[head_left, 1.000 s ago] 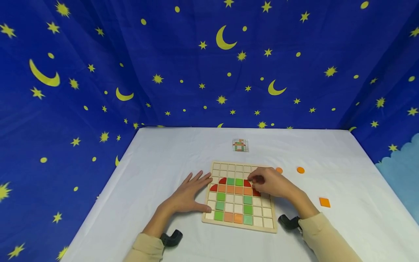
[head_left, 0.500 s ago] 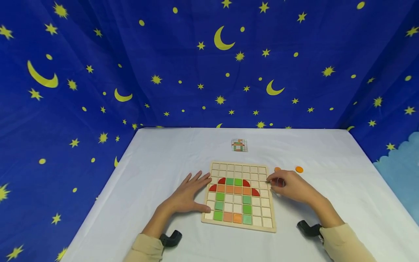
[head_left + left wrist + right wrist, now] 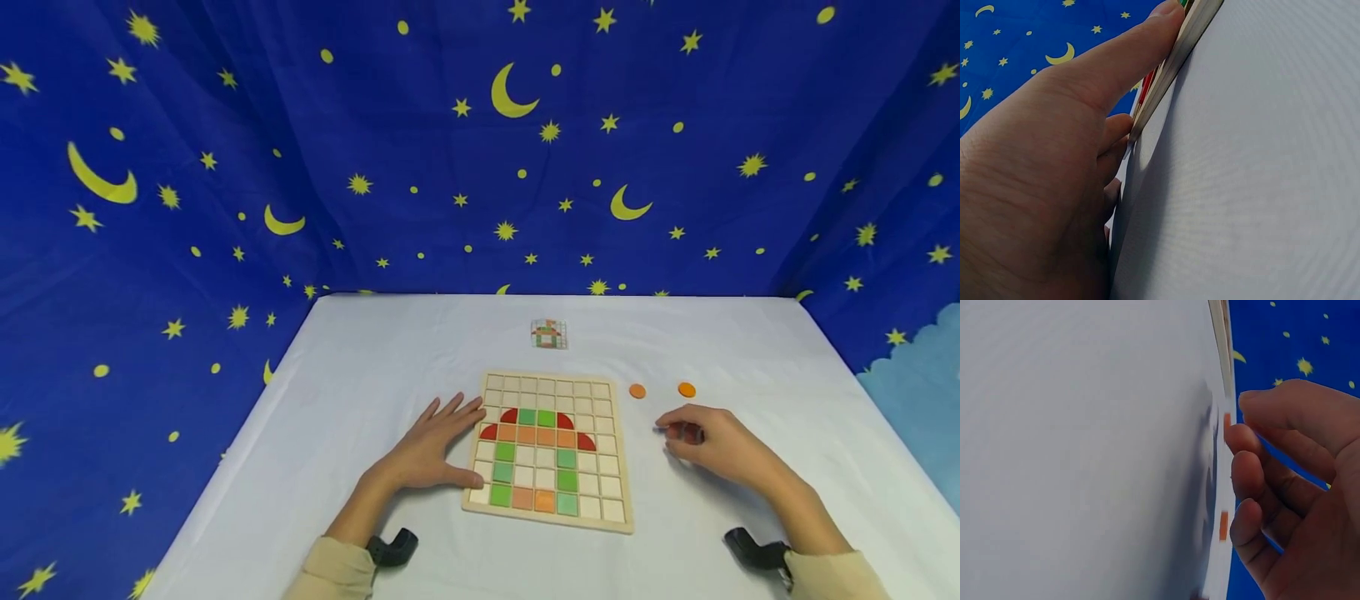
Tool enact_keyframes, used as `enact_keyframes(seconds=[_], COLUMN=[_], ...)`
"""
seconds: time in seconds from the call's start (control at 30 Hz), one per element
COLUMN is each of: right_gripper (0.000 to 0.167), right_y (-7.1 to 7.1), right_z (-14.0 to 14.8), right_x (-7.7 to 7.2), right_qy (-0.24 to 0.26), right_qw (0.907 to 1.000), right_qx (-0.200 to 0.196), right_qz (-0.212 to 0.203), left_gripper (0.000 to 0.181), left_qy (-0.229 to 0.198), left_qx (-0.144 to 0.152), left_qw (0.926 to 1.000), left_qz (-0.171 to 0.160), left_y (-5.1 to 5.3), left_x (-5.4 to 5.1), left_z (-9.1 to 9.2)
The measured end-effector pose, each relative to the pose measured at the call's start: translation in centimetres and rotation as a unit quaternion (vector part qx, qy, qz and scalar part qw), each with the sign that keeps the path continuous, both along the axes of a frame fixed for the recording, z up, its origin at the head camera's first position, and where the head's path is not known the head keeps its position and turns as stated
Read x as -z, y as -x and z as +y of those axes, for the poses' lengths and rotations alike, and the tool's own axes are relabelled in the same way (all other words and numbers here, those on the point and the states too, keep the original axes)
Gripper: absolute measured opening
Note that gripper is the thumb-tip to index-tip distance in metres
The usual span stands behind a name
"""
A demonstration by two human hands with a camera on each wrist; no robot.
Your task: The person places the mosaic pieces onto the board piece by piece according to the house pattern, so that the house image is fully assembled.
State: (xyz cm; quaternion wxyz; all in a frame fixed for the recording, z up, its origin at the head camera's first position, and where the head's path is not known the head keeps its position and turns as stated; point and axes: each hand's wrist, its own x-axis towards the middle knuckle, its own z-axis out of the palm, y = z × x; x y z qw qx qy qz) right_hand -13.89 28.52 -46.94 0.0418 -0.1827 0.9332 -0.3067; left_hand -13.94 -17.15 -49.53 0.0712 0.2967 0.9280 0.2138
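A wooden grid board (image 3: 547, 521) lies on the table, bearing green and orange square tiles and red quarter-round tiles (image 3: 586, 442) in a house-like pattern. My left hand (image 3: 431, 450) rests along its left edge, fingers spread, with the thumb on the lower left corner; the left wrist view also has the thumb on the board's edge (image 3: 1175, 59). To the right of the board, my right hand (image 3: 712, 446) hovers over the cloth. Its fingers are loosely curled, and the right wrist view has nothing between thumb and fingertips.
Two orange round tiles (image 3: 637, 391) lie beyond my right hand, right of the board. A small pattern card (image 3: 549, 334) sits behind the board. White cloth (image 3: 405, 358) covers the table, and a blue star-and-moon curtain (image 3: 420, 150) hangs around it.
My right hand has moved from the board's upper right cells out to the right, uncovering that side and the round tiles. The orange square tile seen earlier is now out of sight. My left hand stays put.
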Motion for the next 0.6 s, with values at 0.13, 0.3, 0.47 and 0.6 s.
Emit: enact_keyframes(seconds=[0.13, 0.3, 0.47, 0.6], right_gripper=[0.025, 0.026, 0.027, 0.031], right_y=[-0.9, -1.4, -2.3, -2.8], right_z=[1.6, 2.7, 4.1, 5.3], right_x=[0.1, 0.2, 0.2, 0.2], right_qy=[-0.003, 0.005, 0.0, -0.015], right_qw=[0.9995, 0.9986, 0.9975, 0.9964], right_qx=[0.025, 0.043, 0.066, 0.079], right_qz=[-0.021, -0.032, -0.027, -0.026], left_gripper=[0.106, 0.106, 0.106, 0.106], left_qy=[-0.001, 0.002, 0.001, 0.0], left_qx=[0.01, 0.002, 0.002, 0.003], left_qw=[0.9999, 1.0, 1.0, 1.0], left_qz=[-0.001, 0.003, 0.004, 0.003], left_y=[0.1, 0.0, 0.1, 0.0], left_x=[0.0, 0.0, 0.0, -0.1], left_z=[0.5, 0.1, -0.2, -0.4])
